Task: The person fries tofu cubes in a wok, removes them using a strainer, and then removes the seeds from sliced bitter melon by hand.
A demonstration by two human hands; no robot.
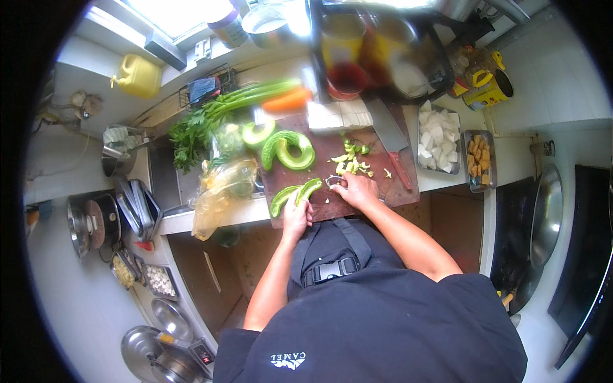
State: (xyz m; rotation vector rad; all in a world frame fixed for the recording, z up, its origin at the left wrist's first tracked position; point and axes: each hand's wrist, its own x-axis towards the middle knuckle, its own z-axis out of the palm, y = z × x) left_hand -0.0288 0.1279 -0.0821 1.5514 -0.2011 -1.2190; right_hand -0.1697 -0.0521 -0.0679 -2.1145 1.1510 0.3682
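Observation:
My left hand (298, 218) holds a curved, halved green vegetable (309, 189) near the front edge of a reddish-brown cutting board (335, 206). Another half (282, 200) lies against it on the left. My right hand (359, 190) grips a small metal tool (334, 180) with a rounded end, perhaps a spoon, close to the held half. Just beyond it lies a pile of pale green cores and scraps (351, 163). Curled green vegetable pieces (299, 158) with bumpy skin rest at the board's left. A cleaver (387, 127) with a red handle lies at its right.
White blocks (340, 115), carrots (287, 99) and celery (249, 93) lie at the back. A plastic bag (225, 191) hangs over the counter edge at left. Trays of white chunks (438, 141) and brown fried pieces (478, 160) stand right.

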